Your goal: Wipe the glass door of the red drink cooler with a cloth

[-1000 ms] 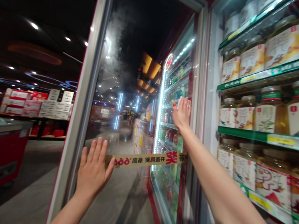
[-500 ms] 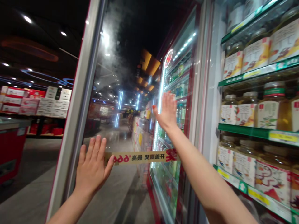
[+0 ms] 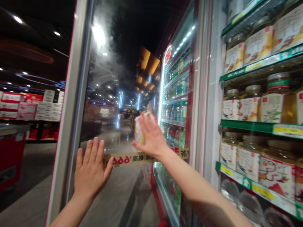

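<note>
Glass meets two spread hands. The left hand (image 3: 91, 171) lies flat and empty, thumb touching one tan paper strip (image 3: 129, 159) printed with red characters. The right hand (image 3: 151, 137), also open, presses one white crumpled wipe (image 3: 140, 121) against the misted, metal-framed fridge door (image 3: 113, 78). Labelled glass jars (image 3: 248, 105) line three green shelves (image 3: 246, 126) alongside.

Labelled jars (image 3: 249, 107) on green shelves (image 3: 246, 125)

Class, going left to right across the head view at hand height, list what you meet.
Red cabinet → silver door frame → left hand → right hand → lit drinks cooler → labelled jars.
</note>
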Available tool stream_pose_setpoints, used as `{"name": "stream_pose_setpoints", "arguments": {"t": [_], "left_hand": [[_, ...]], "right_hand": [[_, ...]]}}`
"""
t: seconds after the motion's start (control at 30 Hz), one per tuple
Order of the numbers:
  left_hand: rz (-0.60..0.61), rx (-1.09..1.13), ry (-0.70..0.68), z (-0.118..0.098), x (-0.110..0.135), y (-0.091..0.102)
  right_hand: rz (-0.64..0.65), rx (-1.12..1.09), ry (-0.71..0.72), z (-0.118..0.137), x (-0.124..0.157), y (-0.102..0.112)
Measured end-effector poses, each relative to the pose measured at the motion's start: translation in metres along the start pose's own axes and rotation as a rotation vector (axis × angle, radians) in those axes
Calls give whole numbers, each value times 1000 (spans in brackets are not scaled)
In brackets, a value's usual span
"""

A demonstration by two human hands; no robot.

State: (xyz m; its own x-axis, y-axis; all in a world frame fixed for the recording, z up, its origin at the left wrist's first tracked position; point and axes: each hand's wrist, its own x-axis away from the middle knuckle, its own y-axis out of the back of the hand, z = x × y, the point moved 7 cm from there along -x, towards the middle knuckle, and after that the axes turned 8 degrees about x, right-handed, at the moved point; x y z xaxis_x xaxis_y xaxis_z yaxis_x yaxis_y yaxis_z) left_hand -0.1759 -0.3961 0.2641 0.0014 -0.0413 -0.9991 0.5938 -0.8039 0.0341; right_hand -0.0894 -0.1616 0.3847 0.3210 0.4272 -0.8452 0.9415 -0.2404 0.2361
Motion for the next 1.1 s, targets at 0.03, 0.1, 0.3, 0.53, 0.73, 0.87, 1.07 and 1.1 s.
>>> {"name": "stream_pose_setpoints", "arguments": {"t": [0.03, 0.1, 0.3, 0.53, 0.73, 0.87, 1.07, 1.1], "left_hand": [[2, -4, -2, 0, 0, 0], [8, -13, -5, 0, 0, -1], [21, -2, 9, 2, 0, -2], [30, 52, 34, 2, -2, -1], [107, 62, 29, 6, -2, -5], [155, 96, 59, 8, -1, -6], [208, 62, 21, 3, -1, -4], [210, 50, 11, 2, -1, -3]], "right_hand": [[61, -23, 210, 29, 16, -9], [134, -19, 319, 35, 46, -15], [-51, 105, -678, -113, 55, 20], [151, -30, 189, 59, 90, -31], [11, 68, -704, -37, 207, -23], [78, 56, -818, 38, 291, -38], [106, 21, -894, 131, 345, -41], [108, 13, -909, 120, 338, -41]]}}
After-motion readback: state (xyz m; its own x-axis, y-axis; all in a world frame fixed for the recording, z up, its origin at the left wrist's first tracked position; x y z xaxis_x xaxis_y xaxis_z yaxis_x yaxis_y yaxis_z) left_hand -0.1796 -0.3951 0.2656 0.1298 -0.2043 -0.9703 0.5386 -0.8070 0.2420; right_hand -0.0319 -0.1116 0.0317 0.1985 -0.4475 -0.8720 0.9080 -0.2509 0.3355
